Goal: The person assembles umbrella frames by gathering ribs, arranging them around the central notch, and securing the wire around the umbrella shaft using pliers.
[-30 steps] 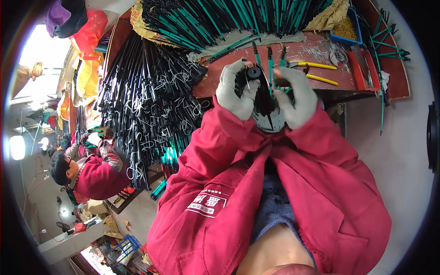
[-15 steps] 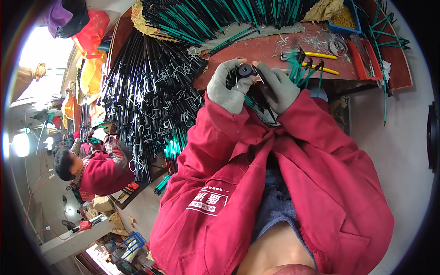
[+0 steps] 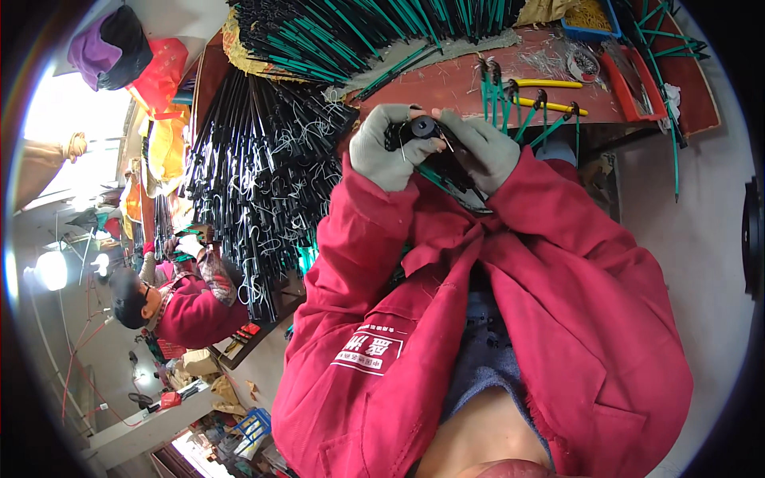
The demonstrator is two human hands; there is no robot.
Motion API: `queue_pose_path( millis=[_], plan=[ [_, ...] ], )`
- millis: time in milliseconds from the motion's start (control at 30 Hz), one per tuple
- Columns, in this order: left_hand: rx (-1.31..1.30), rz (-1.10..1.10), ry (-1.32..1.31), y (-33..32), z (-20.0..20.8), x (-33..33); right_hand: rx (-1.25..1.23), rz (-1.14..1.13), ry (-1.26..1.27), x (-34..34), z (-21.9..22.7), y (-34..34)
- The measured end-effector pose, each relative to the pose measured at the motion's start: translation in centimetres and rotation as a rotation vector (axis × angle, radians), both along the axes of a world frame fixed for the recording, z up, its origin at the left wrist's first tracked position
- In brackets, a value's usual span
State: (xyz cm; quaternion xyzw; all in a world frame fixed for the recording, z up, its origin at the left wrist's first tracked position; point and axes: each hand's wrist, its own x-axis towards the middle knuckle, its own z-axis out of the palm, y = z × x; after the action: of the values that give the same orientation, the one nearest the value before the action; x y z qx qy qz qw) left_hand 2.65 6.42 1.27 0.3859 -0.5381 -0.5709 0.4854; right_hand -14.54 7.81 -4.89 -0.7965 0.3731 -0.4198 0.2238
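Note:
My left hand (image 3: 384,151), in a pale grey knit glove, is closed around a black round hub (image 3: 423,126) with a hole in its middle. The thumb presses on the hub's near side. My right hand (image 3: 488,149), gloved the same way, has its fingers bent together at the hub's right side. Beneath both hands hangs a bunch of dark ribs (image 3: 453,171), like those of an umbrella, which the right hand seems to pinch. The fingertips are partly hidden. Several loose green ribs with dark ends (image 3: 535,119) lean on the table edge just beyond my right hand.
Black rods with white ties (image 3: 259,175) lie heaped at left. Green and black ribs (image 3: 374,32) cover the far table. Yellow-handled pliers (image 3: 550,103), a red tray (image 3: 635,88) and a blue bin (image 3: 591,22) stand right. Another person (image 3: 187,307) works at far left.
Both hands stay around the hub, which has turned slightly. The dark rod that stood along my right fingers now sits lower. The whole view has shifted a little.

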Motion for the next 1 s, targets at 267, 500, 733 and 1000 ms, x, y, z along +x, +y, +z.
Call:
queue_pose_path(
  millis=[267,500,733,1000],
  plan=[
    [-0.2,0.071,-0.299,-0.5,-0.5,-0.7,0.217,-0.288,0.246,2.0,1.9,1.8],
    [-0.182,0.016,-0.315,0.4,-0.6,-1.0,0.282,-0.196,0.326,1.3,2.1,1.7],
    [-0.463,0.259,-0.554,2.1,0.1,-2.3,0.259,-0.103,0.112,0.4,2.9,2.5],
    [0.109,-0.289,0.442,3.8,0.5,-3.2,0.629,0.205,-0.43,-2.6,2.9,2.1]
  ],
)
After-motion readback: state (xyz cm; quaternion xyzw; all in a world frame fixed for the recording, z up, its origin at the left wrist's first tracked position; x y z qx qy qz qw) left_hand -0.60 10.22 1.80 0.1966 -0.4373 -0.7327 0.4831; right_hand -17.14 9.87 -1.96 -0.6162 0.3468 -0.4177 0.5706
